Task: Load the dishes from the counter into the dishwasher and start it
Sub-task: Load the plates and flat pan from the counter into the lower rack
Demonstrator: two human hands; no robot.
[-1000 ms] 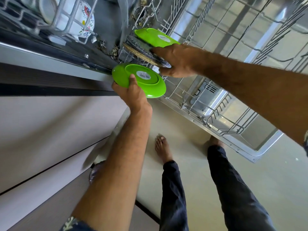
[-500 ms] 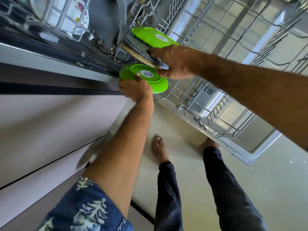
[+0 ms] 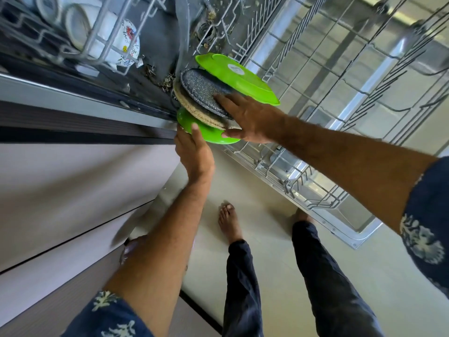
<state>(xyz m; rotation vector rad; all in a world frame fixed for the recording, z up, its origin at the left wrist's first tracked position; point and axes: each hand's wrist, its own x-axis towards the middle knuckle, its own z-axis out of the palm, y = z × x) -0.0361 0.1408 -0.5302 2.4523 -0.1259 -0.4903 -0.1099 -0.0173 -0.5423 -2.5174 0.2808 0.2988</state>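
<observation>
The lower dishwasher rack is pulled out over the open door. At its near-left corner stand a green plate, a grey speckled plate and a tan-rimmed plate, all on edge. My right hand holds the grey speckled plate, fingers on its face and thumb below. My left hand grips a second green plate at its rim, tucked in just under the tan-rimmed one.
The upper rack at top left holds white cups, one with a floral print. Pale cabinet fronts fill the left. My bare feet stand on the floor beside the open door's edge.
My left hand has pushed the second green plate up and in, so it now sits partly under the stacked plates. My right hand has stayed on the grey plate.
</observation>
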